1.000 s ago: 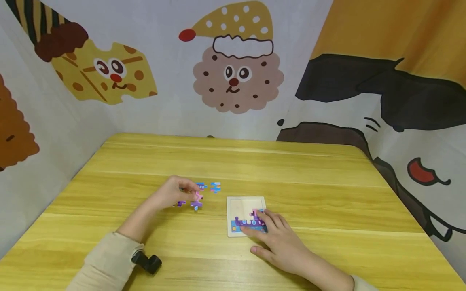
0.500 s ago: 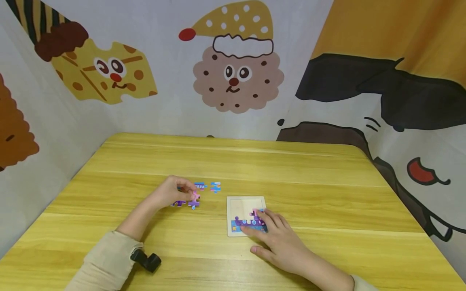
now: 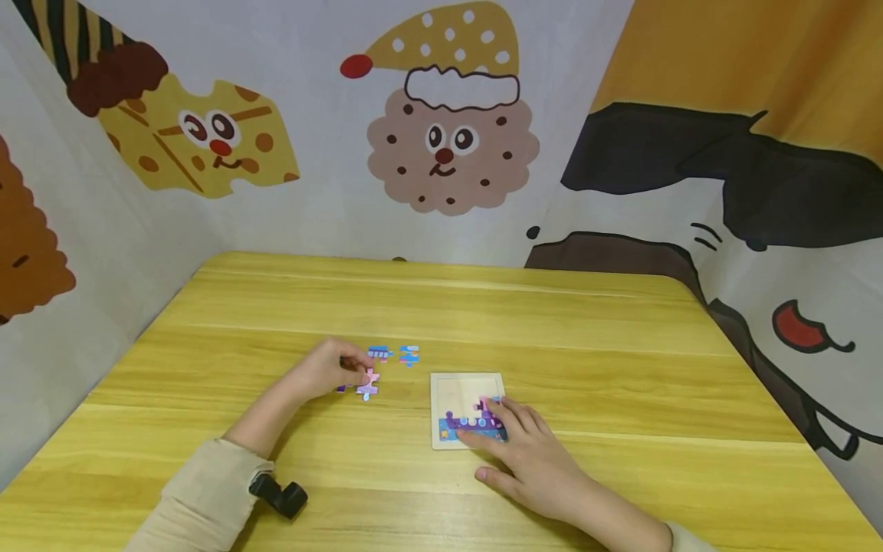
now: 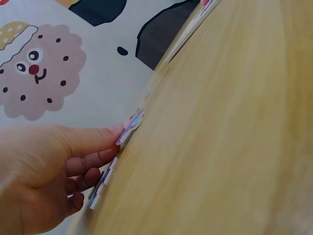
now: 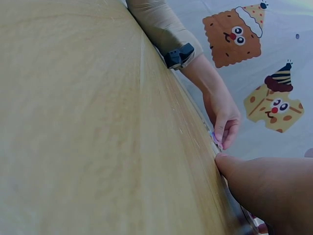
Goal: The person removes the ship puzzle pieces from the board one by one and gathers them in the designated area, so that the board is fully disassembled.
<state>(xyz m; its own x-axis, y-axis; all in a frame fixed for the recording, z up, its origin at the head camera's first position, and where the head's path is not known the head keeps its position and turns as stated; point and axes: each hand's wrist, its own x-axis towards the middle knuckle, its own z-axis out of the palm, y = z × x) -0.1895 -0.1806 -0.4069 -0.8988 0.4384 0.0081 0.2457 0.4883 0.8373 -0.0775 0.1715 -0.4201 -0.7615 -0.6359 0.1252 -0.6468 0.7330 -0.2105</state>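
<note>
While the left hand (image 3: 329, 369) pinches the pink piece (image 3: 369, 389), paler than before, so probably tilted, the right hand (image 3: 531, 460), relaxed, touches the board (image 3: 465, 392) rightward of this grip.

Pink piece (image 3: 369, 384) slightly farther left

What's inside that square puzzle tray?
Blue, purple and pink pieces line the near side of the tray; its far part shows bare base. The right hand hides the near right corner.
</note>
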